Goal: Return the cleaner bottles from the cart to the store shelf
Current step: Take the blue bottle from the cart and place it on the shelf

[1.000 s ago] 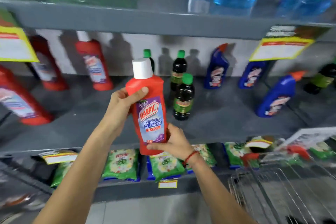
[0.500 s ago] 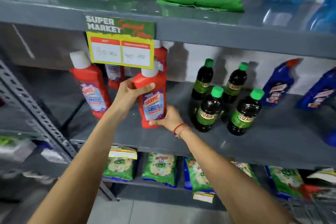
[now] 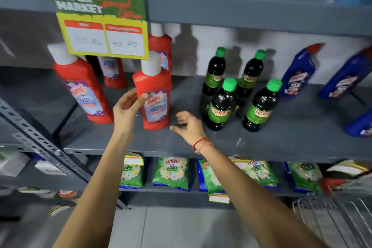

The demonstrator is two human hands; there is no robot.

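Red bottle [image 3: 154, 94] stands upright on the shelf [image 3: 221, 143] among its kind, so the left hand [image 3: 125, 109] only touches it with loose fingers, while the right hand [image 3: 188, 126] hovers spread beside it.

One head-worn wide-angle view faces the grey shelf [image 3: 261, 143] head-on from close range, tilted slightly down along both forearms. The middle tier fills the centre; the tier above and the one below curve toward the edges. At lower right, blurred, is probably the cart [image 3: 332, 217].
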